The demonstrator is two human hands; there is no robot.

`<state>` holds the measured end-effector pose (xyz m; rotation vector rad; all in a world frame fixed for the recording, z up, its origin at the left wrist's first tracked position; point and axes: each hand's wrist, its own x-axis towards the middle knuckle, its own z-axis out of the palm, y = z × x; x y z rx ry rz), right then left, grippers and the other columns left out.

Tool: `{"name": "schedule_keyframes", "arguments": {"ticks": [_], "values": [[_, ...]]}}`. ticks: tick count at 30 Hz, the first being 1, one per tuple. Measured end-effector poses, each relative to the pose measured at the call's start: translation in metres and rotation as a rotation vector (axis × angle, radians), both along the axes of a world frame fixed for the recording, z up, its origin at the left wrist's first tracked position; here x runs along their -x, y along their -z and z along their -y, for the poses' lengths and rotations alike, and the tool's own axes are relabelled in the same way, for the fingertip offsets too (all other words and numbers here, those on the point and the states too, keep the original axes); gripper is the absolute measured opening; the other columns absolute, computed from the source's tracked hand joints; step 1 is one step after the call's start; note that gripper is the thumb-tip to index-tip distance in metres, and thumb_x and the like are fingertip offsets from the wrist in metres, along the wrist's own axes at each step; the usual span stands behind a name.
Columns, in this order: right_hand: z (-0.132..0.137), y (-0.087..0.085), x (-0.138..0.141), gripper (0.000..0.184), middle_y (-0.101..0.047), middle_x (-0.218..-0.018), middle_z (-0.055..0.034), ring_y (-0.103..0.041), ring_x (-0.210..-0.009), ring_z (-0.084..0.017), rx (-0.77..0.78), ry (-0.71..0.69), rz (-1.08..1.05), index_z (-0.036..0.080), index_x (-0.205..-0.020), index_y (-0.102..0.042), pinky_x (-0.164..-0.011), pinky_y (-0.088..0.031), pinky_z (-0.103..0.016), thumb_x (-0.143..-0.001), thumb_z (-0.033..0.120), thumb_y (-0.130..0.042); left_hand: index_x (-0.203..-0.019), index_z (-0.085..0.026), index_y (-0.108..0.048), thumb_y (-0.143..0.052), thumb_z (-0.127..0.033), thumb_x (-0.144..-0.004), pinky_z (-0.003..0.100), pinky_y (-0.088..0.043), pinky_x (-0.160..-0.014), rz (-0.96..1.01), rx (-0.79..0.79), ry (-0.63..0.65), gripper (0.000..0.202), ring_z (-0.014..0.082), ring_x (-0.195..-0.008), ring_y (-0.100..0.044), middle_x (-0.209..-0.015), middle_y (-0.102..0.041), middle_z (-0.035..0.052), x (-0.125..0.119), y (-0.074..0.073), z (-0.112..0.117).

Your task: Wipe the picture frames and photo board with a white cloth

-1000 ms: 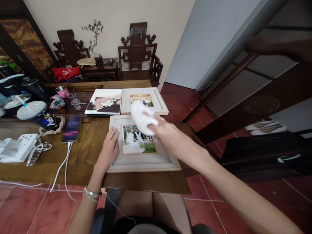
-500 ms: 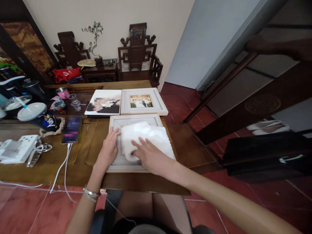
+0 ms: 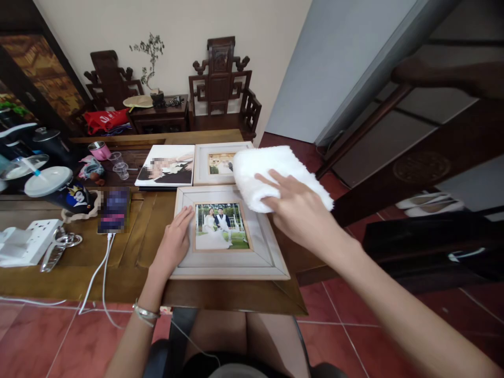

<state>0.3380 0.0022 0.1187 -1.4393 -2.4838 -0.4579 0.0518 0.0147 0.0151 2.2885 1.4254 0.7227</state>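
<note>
A picture frame (image 3: 268, 260) with a pale wide border and a wedding photo in it lies flat near the table's front edge. On its left border my left hand (image 3: 178, 239) rests flat, fingers stretched out and together. My right hand (image 3: 297, 207) grips a folded white fluffy cloth (image 3: 271, 165), raised above the frame's upper right side. The cloth hides that corner and part of a second picture frame (image 3: 202, 160) lying behind. Left of this one is a white-edged photo panel (image 3: 167, 165).
On the table's left are a phone (image 3: 114, 210) with a white cable, a power strip (image 3: 29, 241), a clear hair claw (image 3: 59, 249), a lidded tumbler (image 3: 51, 184) and a pink cup (image 3: 100, 150). A wooden chair (image 3: 220, 79) stands beyond the table.
My right hand has lifted the white cloth off the near frame and moved it right and away from me, uncovering the photo. My left hand has stayed on the frame's left border.
</note>
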Motion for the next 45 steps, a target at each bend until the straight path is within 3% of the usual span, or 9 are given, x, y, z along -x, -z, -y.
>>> {"name": "schedule_keyframes", "arguments": {"ticks": [4,8,14,21,24,27,31,34,45], "values": [[-0.022,0.048,0.008,0.046,-0.053,-0.14,-0.0148,-0.043,-0.133,-0.037,0.126,-0.049,0.091,0.015,-0.104,-0.074,-0.105,-0.038,-0.058,-0.068,-0.005,-0.054,-0.14,-0.015,-0.044,-0.035,-0.012,-0.092,0.049,-0.034,-0.114,-0.073,-0.003,-0.041,0.049,0.0225,-0.143,-0.034,-0.15,-0.044,0.0125,-0.004,-0.002,0.001],[-0.029,0.071,0.011,0.045,-0.044,-0.148,-0.0154,-0.032,-0.139,-0.038,0.222,-0.101,0.076,0.015,-0.114,-0.07,-0.111,-0.024,-0.064,-0.072,0.005,-0.056,-0.138,-0.014,-0.048,-0.036,-0.021,-0.096,0.049,-0.035,-0.113,-0.101,-0.026,-0.064,0.043,0.0238,-0.141,-0.036,-0.148,-0.045,0.014,-0.007,-0.004,0.002],[0.007,0.058,0.019,0.043,-0.045,-0.145,-0.0223,-0.032,-0.138,-0.041,0.386,-0.192,0.091,0.011,-0.114,-0.07,-0.111,-0.021,-0.066,-0.074,0.003,-0.055,-0.136,-0.016,-0.049,-0.036,-0.027,-0.098,0.049,-0.038,-0.11,-0.103,-0.033,-0.063,0.042,0.0246,-0.141,-0.037,-0.148,-0.046,0.0144,-0.007,-0.006,0.001],[0.073,0.047,0.032,0.045,-0.043,-0.148,-0.018,-0.032,-0.14,-0.035,0.573,-0.351,-0.036,0.016,-0.112,-0.069,-0.113,-0.022,-0.061,-0.072,0.001,-0.053,-0.142,-0.017,-0.041,-0.031,-0.029,-0.1,0.051,-0.042,-0.105,-0.192,0.023,-0.091,0.045,0.0262,-0.143,-0.033,-0.152,-0.039,0.0149,-0.011,-0.01,0.003],[0.06,0.054,0.036,0.047,-0.04,-0.15,-0.0165,-0.028,-0.142,-0.033,0.526,-0.31,-0.088,0.016,-0.114,-0.068,-0.115,-0.021,-0.058,-0.073,0.0,-0.051,-0.143,-0.018,-0.04,-0.029,-0.028,-0.1,0.051,-0.043,-0.103,-0.216,0.031,-0.09,0.045,0.0255,-0.143,-0.033,-0.152,-0.039,0.0144,-0.012,-0.011,0.003],[0.022,0.063,0.038,0.047,-0.041,-0.15,-0.0171,-0.028,-0.142,-0.034,0.396,-0.189,-0.111,0.013,-0.118,-0.066,-0.116,-0.019,-0.058,-0.075,0.001,-0.052,-0.142,-0.017,-0.041,-0.029,-0.027,-0.1,0.051,-0.042,-0.104,-0.22,0.027,-0.072,0.045,0.0253,-0.142,-0.034,-0.152,-0.04,0.0147,-0.01,-0.011,0.002],[-0.033,0.07,0.042,0.049,-0.038,-0.152,-0.0119,-0.02,-0.143,-0.041,0.25,-0.07,-0.083,0.016,-0.124,-0.063,-0.111,-0.013,-0.071,-0.077,0.004,-0.052,-0.141,-0.017,-0.042,-0.029,-0.027,-0.1,0.052,-0.041,-0.105,-0.195,0.031,-0.064,0.045,0.0258,-0.142,-0.034,-0.151,-0.04,0.0151,-0.008,-0.01,0.001],[-0.043,0.072,0.044,0.05,-0.039,-0.151,-0.0124,-0.019,-0.142,-0.046,0.267,-0.097,-0.03,0.016,-0.124,-0.064,-0.107,-0.015,-0.075,-0.078,0.002,-0.052,-0.141,-0.017,-0.043,-0.03,-0.028,-0.1,0.052,-0.039,-0.107,-0.166,0.037,-0.068,0.045,0.0253,-0.142,-0.034,-0.151,-0.04,0.0145,-0.007,-0.008,0.001],[0.077,0.035,0.046,0.058,-0.036,-0.154,-0.0122,-0.025,-0.142,-0.035,0.686,-0.364,-0.132,0.016,-0.129,-0.058,-0.112,-0.028,-0.06,-0.075,0.0,-0.047,-0.141,-0.017,-0.042,-0.032,-0.026,-0.099,0.05,-0.039,-0.108,-0.147,0.011,-0.07,0.045,0.025,-0.142,-0.035,-0.151,-0.041,0.0146,-0.008,-0.005,0.001]]}}
